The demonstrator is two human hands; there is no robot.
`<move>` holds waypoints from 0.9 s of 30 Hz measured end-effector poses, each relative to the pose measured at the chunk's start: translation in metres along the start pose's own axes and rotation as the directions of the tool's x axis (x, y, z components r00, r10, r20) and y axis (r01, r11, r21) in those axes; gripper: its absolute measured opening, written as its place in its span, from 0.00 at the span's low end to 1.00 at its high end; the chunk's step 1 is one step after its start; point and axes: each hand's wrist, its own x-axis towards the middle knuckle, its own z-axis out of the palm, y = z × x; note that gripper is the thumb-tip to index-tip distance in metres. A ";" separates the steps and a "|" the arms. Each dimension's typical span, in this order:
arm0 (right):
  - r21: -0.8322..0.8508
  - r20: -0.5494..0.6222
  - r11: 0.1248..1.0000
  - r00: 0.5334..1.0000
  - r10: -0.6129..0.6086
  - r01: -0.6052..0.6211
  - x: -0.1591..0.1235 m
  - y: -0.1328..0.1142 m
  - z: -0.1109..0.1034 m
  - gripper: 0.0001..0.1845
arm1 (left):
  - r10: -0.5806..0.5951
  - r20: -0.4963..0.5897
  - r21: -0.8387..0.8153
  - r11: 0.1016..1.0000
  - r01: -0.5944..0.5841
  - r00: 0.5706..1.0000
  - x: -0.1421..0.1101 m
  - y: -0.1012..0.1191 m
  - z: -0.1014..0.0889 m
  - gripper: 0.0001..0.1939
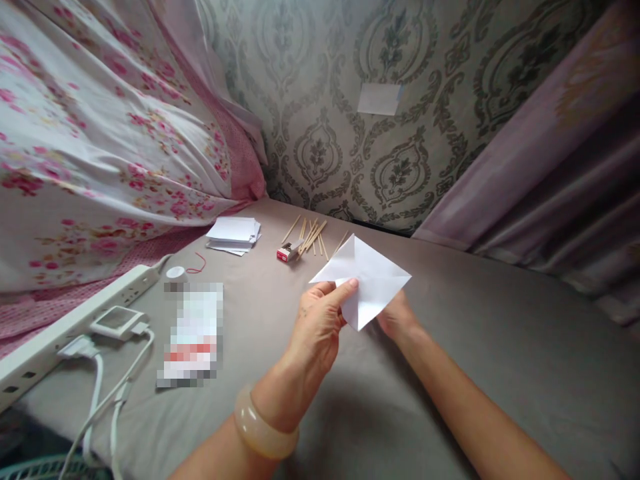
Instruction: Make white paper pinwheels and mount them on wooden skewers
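Both my hands hold a folded white paper [367, 277] above the grey surface, with creases crossing its face. My left hand [320, 323], a pale bangle on its wrist, pinches the paper's left lower edge between thumb and forefinger. My right hand [397, 317] is mostly hidden behind the paper and grips its lower right side from beneath.
A stack of white paper sheets [234, 235] lies at the back left, with several thin wooden sticks [311, 235] and a small red-and-white box [286, 253] beside it. A white tape roll [176, 273], a power strip [75, 320] with chargers, and a blurred-out card [193, 333] sit to the left. Floral bedding [100, 147] rises at left, a curtain [550, 187] at right.
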 end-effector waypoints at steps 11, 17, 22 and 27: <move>-0.996 0.022 0.078 0.930 -0.367 0.054 -0.121 -0.106 0.013 0.13 | -0.142 -0.093 0.290 0.943 0.163 0.986 0.011 -0.055 -0.010 0.05; -0.938 0.314 -0.250 0.892 -0.325 0.239 -0.133 -0.095 0.022 0.10 | -0.166 -0.062 0.316 0.932 0.177 0.984 0.010 -0.066 -0.009 0.10; -0.896 0.388 -0.344 0.873 -0.294 0.282 -0.132 -0.093 0.020 0.10 | -0.185 -0.062 0.330 0.924 0.195 0.981 0.006 -0.066 -0.006 0.12; -0.859 0.442 -0.402 0.856 -0.267 0.319 -0.132 -0.092 0.021 0.11 | -0.168 -0.052 0.367 0.914 0.175 0.984 0.004 -0.064 -0.006 0.08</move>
